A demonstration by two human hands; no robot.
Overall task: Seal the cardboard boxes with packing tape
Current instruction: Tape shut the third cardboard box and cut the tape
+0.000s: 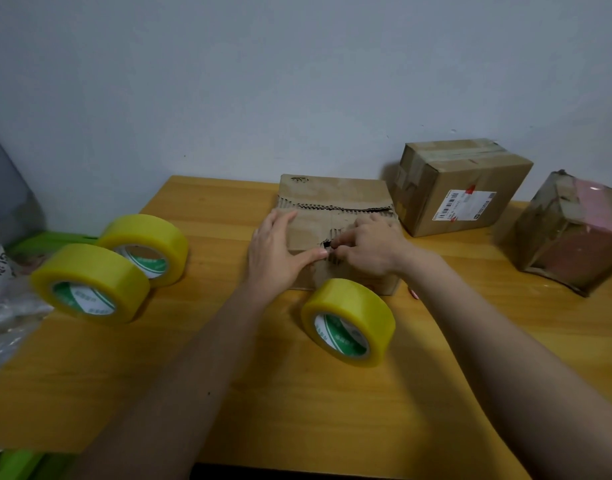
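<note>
Both hands press the torn flaps of the flat brown cardboard box (335,230) mid-bench: left hand (280,251) flat, right hand (370,247) pinching the ragged edge. Next, I'd guess, the nearest yellow tape roll (347,322).

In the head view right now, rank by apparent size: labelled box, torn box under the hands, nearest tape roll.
1. labelled box
2. torn box, partly hidden by hands, so close to first
3. nearest tape roll, clearly smallest

tape rolls (347,322): yellow, green-and-white cores
torn box (335,216): brown
labelled box (460,188): brown, white barcode label
wrapped box (571,233): pink top
worktop (297,393): orange-yellow wood
wall (297,81): pale grey
</note>
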